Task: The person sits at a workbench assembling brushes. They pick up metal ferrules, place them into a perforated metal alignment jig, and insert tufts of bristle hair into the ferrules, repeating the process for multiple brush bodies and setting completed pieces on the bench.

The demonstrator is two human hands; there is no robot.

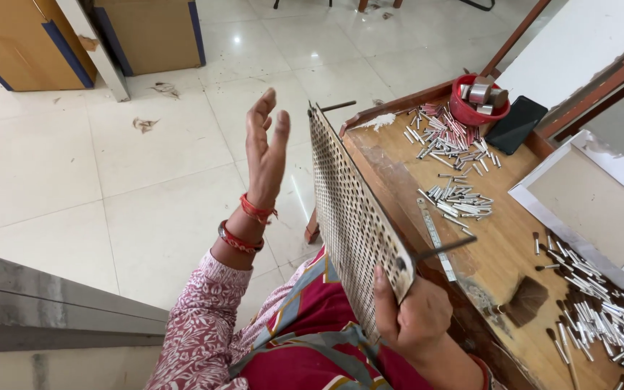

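The right hand (417, 318) gripped the near corner of a perforated board (352, 217), thumb laid across its face and fingers closed behind it. The board stood on edge, tilted up from the near edge of the wooden bench (500, 245), its rows of holes facing the person's left. A thin dark rod (445, 248) jutted from the board's near end, and another (337, 106) from its far end. The left hand (265, 148) was raised beside the board, well apart from it, palm flat, fingers straight and together, holding nothing; red bangles (243, 227) ringed that wrist.

On the bench lay loose heaps of small silver tubes (460, 198), more of them (615, 310) at the near right, a metal ruler (436, 238), a dark tuft of bristles (527, 300), a red bowl (474, 108) holding metal cylinders, a black phone (518, 124) and a sheet of grey card (594, 206). Cardboard boxes (153, 32) stood on the tiled floor (74, 166).
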